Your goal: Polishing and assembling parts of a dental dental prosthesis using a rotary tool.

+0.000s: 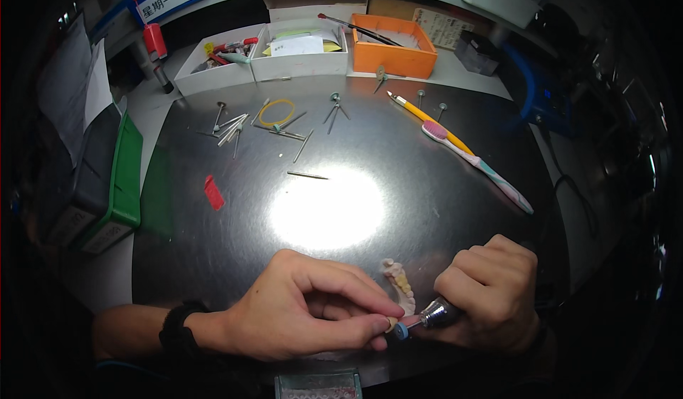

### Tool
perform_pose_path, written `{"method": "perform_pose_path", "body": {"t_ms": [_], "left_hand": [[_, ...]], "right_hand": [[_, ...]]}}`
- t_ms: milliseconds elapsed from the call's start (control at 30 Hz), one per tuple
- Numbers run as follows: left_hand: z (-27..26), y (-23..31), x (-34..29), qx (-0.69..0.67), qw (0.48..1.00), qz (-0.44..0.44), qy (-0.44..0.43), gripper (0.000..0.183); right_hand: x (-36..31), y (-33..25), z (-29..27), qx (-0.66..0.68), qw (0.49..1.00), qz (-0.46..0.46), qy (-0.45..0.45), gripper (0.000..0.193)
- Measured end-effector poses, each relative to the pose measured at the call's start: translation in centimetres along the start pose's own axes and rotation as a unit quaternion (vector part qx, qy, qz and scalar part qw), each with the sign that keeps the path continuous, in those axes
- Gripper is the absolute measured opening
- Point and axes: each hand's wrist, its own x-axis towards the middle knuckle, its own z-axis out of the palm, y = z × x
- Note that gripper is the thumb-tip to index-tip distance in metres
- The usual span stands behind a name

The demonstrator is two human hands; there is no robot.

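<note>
My left hand [306, 306] pinches a small tooth-coloured piece [391, 323], which looks like a dental crown, between thumb and fingertips. My right hand [494, 292] is wrapped round a rotary handpiece [437, 313] with a metal nose. On its shank sits a blue polishing wheel [403, 331], right against or very close to the small piece; contact cannot be made out. Just beyond the fingertips a dental arch model [400, 285] lies on the dark metal work surface [213, 256]. My fingers hide part of the small piece.
Several burs [231, 128] and a rubber band [276, 113] lie farther off. A toothbrush [484, 171] rests alongside a yellow pencil-like tool [420, 111] at right. Behind stand white boxes [213, 80] and an orange box [393, 61]. A green bin [126, 175] is at left, a red scrap [213, 193] nearby.
</note>
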Motion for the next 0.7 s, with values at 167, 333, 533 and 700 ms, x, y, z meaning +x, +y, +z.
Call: {"method": "perform_pose_path", "body": {"t_ms": [167, 333, 533, 700], "left_hand": [[0.0, 0.2, 0.0, -0.009, 1.0, -0.009, 0.006, 0.017], [0.0, 0.0, 0.0, -0.029, 1.0, 0.003, 0.004, 0.019], [-0.4, 0.2, 0.1, -0.034, 0.999, 0.012, 0.023, 0.02], [-0.7, 0.2, -0.1, -0.075, 0.996, 0.026, 0.046, 0.022]], "right_hand": [[-0.1, 0.1, 0.6, 0.021, 1.0, 0.014, 0.014, 0.047], [0.0, 0.2, -0.1, 0.024, 1.0, -0.012, -0.01, 0.041], [-0.7, 0.7, 0.6, 0.051, 0.992, -0.111, -0.026, 0.019], [-0.5, 0.6, 0.4, 0.061, 0.987, -0.133, -0.061, 0.022]]}}
